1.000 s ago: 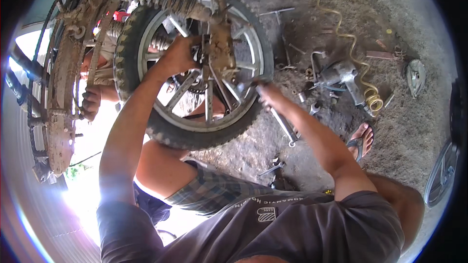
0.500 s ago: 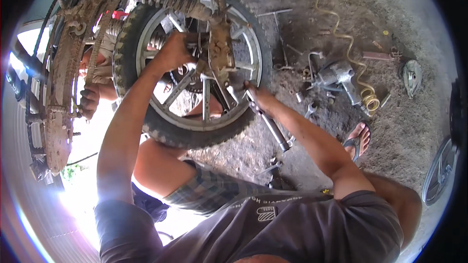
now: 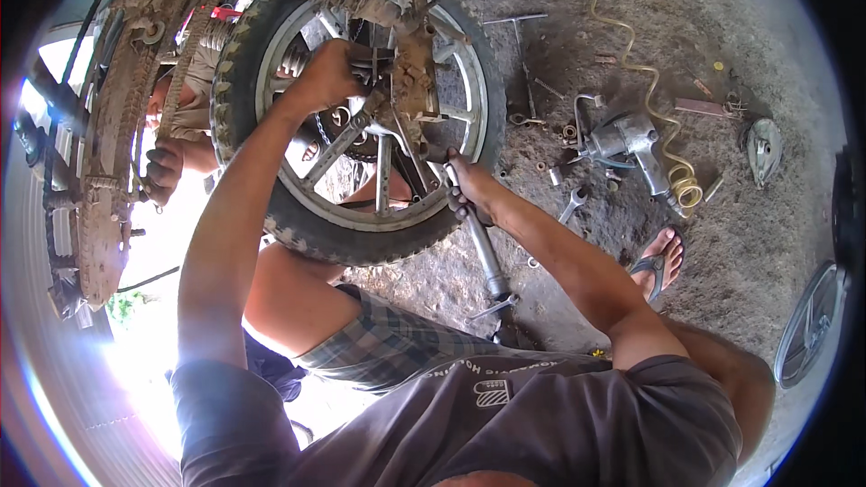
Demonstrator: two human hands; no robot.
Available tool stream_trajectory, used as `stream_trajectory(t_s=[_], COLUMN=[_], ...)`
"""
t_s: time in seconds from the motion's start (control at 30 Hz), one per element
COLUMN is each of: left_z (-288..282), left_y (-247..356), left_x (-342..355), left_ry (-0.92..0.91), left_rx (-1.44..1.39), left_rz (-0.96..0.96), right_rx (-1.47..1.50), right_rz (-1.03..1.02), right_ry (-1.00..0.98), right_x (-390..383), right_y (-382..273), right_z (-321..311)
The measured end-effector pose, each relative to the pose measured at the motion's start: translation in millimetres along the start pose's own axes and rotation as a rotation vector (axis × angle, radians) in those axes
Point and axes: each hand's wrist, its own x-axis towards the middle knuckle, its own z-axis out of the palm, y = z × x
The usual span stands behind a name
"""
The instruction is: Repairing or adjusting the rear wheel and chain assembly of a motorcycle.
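Swung toward the person's left since half a second ago, the steel handle (image 3: 488,259) now slants back from the right hand (image 3: 471,188), its lower end closer to the plaid shorts (image 3: 379,343). Right fingers are curled firmly round its upper part; I cannot tell where its upper end seats. Just left of this grip is the spoked wheel (image 3: 383,180), its dark tyre (image 3: 361,250) passing close by the knuckles. Ahead and left of the grip, a mud-caked metal arm (image 3: 415,72) crosses the wheel near its hub, and the left hand (image 3: 327,79) reaches in there; its fingertips are hidden, so whether it is closed on anything cannot be told.

To the right of the grip an open-ended spanner (image 3: 573,204) lies on the ground, with a grey air gun (image 3: 627,144) beyond it and a coiled yellowish hose (image 3: 686,185) farther right. Well off to the grip's left is another person's hand (image 3: 163,173), past the tyre. Farthest right, a spoked metal disc (image 3: 810,329) stands near the edge of view.
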Motion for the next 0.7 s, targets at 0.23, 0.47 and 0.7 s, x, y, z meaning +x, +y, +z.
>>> stream_trajectory(t_s=[0.23,0.47,0.7], left_z=[2.0,8.3,8.9], left_y=[-2.0,-2.1,1.4], left_x=[0.6,6.9,13.2], left_ry=[-0.010,0.115,0.058], left_rx=[0.043,0.105,0.068], left_rz=[0.013,0.013,-0.007], right_rx=[0.153,0.209,0.291], right_rz=[0.050,-0.034,-0.044], right_ry=[-0.021,-0.026,-0.009], right_x=[10.1,7.3,14.8], right_y=[9.2,17.3,21.5], right_z=[2.5,-7.1,-29.6])
